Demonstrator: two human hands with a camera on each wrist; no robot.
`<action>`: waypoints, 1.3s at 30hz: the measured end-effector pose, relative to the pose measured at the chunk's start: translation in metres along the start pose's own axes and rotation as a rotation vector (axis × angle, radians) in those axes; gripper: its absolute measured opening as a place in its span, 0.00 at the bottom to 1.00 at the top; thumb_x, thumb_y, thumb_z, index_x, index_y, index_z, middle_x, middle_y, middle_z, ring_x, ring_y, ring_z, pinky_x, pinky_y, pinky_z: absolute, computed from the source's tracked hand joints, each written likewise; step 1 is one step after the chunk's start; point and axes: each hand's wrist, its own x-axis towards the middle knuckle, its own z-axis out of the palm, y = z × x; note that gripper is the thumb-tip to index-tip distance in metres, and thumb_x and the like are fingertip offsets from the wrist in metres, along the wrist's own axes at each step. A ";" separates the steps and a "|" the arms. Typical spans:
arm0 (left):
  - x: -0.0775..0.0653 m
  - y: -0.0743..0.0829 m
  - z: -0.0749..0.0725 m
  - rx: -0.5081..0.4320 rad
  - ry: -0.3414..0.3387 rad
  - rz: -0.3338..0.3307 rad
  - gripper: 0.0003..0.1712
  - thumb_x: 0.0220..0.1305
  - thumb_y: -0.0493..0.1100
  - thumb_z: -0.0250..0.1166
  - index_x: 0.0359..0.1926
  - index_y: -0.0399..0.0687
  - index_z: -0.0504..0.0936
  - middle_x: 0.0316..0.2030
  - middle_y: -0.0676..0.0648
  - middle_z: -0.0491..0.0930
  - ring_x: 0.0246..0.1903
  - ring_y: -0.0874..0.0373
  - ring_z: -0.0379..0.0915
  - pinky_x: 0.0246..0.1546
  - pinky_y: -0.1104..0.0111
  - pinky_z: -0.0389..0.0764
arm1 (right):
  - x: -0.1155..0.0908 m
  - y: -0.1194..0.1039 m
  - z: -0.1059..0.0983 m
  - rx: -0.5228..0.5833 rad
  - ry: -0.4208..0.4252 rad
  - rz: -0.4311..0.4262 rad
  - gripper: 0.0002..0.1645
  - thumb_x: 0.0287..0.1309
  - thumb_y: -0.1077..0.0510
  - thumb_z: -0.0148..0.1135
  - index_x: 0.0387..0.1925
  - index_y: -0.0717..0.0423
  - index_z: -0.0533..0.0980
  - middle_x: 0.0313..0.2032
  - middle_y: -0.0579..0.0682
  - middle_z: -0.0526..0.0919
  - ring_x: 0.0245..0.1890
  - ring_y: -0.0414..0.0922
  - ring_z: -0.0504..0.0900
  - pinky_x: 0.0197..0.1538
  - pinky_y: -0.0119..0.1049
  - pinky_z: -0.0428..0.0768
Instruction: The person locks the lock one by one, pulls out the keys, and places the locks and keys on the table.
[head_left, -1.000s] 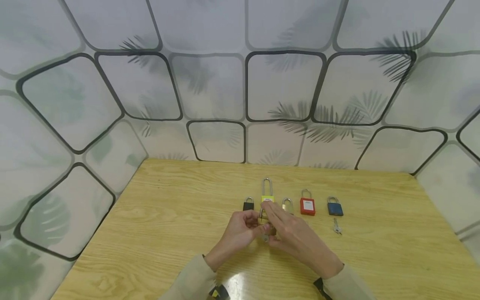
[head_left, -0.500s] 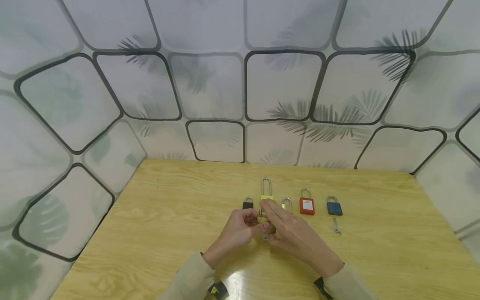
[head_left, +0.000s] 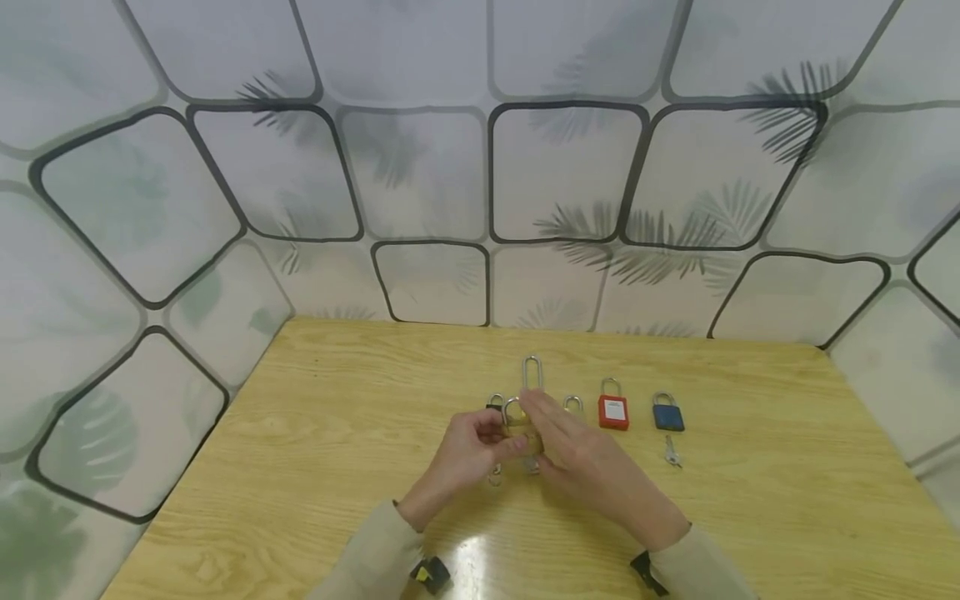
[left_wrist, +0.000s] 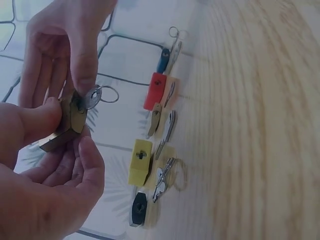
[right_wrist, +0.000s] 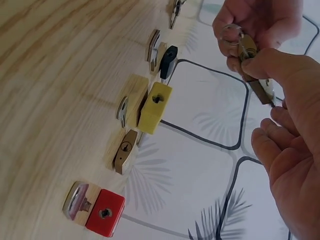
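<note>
My left hand (head_left: 465, 454) grips a brass padlock (head_left: 525, 435) by its body, with the thumb on one face and the fingers round the other side. Its silver shackle (head_left: 513, 408) points away from me. A silver key (left_wrist: 91, 98) with a split ring (left_wrist: 110, 101) sits at the keyhole end of the lock in the left wrist view. My right hand (head_left: 592, 454) is against the lock's right side, its thumb on the key and its fingers reaching along past the body. The key's blade is hidden.
Beyond the hands a row of padlocks lies on the wooden table (head_left: 337, 417): black (left_wrist: 138, 210), yellow (left_wrist: 141, 162), a smaller brass one (right_wrist: 126, 150), red (head_left: 613, 412) and blue (head_left: 668, 417). Keys lie before them, one key (head_left: 672, 452) near the blue lock. A patterned backdrop (head_left: 427, 283) stands behind.
The held padlock has shifted slightly left and tilted, so its shackle shows more fully. My left hand has moved left and up with it, and a ring near the black padlock has come into view.
</note>
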 end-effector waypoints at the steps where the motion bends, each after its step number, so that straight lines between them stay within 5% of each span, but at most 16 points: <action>1: 0.001 -0.001 -0.001 -0.012 0.008 0.004 0.11 0.55 0.40 0.73 0.36 0.36 0.85 0.33 0.39 0.87 0.29 0.59 0.80 0.33 0.65 0.84 | 0.000 0.001 0.000 0.020 0.000 0.011 0.49 0.43 0.68 0.71 0.68 0.69 0.61 0.65 0.66 0.70 0.62 0.53 0.70 0.43 0.38 0.86; 5: 0.001 0.000 -0.004 -0.057 0.028 -0.017 0.12 0.56 0.40 0.72 0.39 0.37 0.85 0.34 0.39 0.86 0.29 0.58 0.80 0.35 0.62 0.85 | -0.004 0.004 -0.001 0.094 0.015 0.061 0.48 0.46 0.64 0.73 0.69 0.67 0.61 0.65 0.65 0.69 0.48 0.48 0.80 0.35 0.33 0.86; 12: 0.000 0.002 -0.008 -0.145 0.049 -0.068 0.14 0.58 0.38 0.70 0.43 0.33 0.82 0.38 0.36 0.84 0.35 0.55 0.81 0.45 0.50 0.84 | -0.010 0.006 0.001 0.089 0.092 0.107 0.31 0.49 0.62 0.70 0.56 0.67 0.75 0.51 0.62 0.84 0.50 0.51 0.82 0.41 0.45 0.87; 20: 0.001 0.004 -0.007 -0.200 0.081 -0.102 0.15 0.59 0.36 0.69 0.46 0.32 0.80 0.39 0.39 0.83 0.36 0.55 0.80 0.43 0.62 0.84 | -0.010 0.000 0.006 0.182 0.125 0.167 0.06 0.51 0.64 0.69 0.33 0.58 0.85 0.31 0.49 0.90 0.31 0.38 0.85 0.29 0.36 0.87; 39: 0.003 0.010 -0.001 -0.400 0.114 -0.150 0.16 0.59 0.34 0.69 0.46 0.29 0.77 0.33 0.49 0.82 0.35 0.59 0.80 0.36 0.75 0.84 | -0.001 -0.011 0.012 0.455 0.058 0.425 0.06 0.60 0.65 0.63 0.34 0.54 0.84 0.24 0.49 0.88 0.23 0.34 0.81 0.24 0.31 0.84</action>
